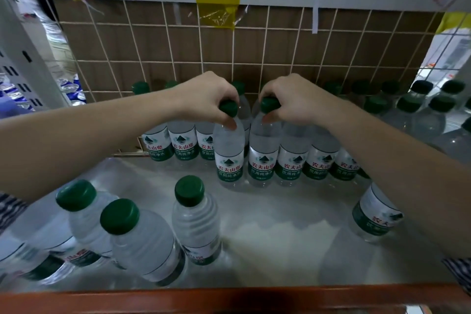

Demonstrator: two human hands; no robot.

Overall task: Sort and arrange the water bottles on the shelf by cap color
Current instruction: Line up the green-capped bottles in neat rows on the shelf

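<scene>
Pinches one bottle [229, 155] by its green cap [228, 107] with curled left grip [211, 99], a second bottle [263, 158] likewise with curled right grip [293, 102]. Holds both upright, side by side, at mid shelf [267, 224], just before the back rows [321, 160].

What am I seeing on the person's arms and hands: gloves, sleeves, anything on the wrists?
No gloves: the left hand and the right hand are bare, and so are both forearms. No watch, ring or band shows. The left sleeve and right sleeve, cut by the frame edges, are striped dark and white.
</scene>
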